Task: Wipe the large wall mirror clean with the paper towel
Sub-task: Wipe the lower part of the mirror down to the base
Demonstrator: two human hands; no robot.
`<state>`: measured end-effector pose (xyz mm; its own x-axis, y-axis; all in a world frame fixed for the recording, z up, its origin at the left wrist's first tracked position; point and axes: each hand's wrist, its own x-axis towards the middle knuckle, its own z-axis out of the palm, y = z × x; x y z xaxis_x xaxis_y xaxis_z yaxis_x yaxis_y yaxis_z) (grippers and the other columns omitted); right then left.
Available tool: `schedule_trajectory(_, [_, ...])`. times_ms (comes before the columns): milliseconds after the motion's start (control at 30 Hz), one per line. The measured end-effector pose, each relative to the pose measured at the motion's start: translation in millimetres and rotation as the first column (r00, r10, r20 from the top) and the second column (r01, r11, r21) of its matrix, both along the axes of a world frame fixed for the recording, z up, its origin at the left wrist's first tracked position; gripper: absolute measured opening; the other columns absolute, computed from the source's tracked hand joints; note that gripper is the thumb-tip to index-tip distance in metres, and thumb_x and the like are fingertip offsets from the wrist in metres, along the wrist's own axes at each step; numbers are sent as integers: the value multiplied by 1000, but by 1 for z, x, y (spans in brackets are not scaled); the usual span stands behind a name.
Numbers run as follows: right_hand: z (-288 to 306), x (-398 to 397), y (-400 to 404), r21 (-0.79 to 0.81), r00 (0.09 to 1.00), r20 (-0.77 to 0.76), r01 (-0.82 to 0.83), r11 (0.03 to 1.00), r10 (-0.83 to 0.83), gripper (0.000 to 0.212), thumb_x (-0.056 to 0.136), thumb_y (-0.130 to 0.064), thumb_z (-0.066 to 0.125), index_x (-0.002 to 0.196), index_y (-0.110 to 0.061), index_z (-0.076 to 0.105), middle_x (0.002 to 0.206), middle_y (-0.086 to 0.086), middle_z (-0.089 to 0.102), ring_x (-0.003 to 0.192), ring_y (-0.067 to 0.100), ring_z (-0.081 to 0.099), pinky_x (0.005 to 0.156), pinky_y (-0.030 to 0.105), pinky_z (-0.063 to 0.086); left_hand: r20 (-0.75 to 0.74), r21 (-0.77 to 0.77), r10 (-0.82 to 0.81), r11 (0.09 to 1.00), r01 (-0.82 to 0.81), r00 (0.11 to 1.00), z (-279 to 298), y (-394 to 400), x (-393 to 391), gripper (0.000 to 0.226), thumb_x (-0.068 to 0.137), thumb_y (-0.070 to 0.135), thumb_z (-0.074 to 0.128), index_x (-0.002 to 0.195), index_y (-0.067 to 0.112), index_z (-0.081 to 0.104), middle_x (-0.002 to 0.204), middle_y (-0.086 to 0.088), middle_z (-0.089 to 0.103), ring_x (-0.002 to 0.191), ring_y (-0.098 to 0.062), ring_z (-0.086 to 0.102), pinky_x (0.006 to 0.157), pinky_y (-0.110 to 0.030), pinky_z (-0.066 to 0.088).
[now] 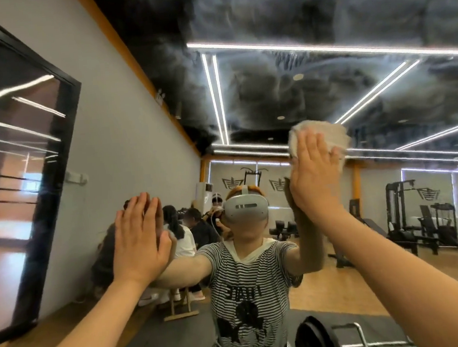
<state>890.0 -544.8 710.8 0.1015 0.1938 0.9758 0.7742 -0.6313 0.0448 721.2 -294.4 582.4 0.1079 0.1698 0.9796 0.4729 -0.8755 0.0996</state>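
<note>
The large wall mirror (310, 69) fills almost the whole view and reflects a gym room and me in a striped shirt. My right hand (315, 171) is raised high, its fingers straight, pressing a crumpled white paper towel (327, 134) flat against the glass. The towel sticks out above and to the right of the fingertips. My left hand (141, 240) lies flat on the mirror lower down at the left, fingers straight and together, holding nothing.
A grey wall (114, 144) with a black-framed window (62, 149) runs along the left. A barbell with a black weight plate (314, 340) lies on a dark mat at the bottom. The mirror reflects seated people and weight machines.
</note>
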Motion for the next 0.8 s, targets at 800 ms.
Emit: schedule_trajectory(800, [177, -41, 48, -135, 986, 155, 81, 987, -60, 64, 100, -23, 37, 156, -15, 7, 163, 3, 7, 149, 23, 8, 116, 52, 11, 13, 33, 25, 999, -25, 1000, 1, 2, 1, 65, 85, 35, 35, 142, 2, 34, 146, -24, 38, 137, -33, 26, 117, -35, -2])
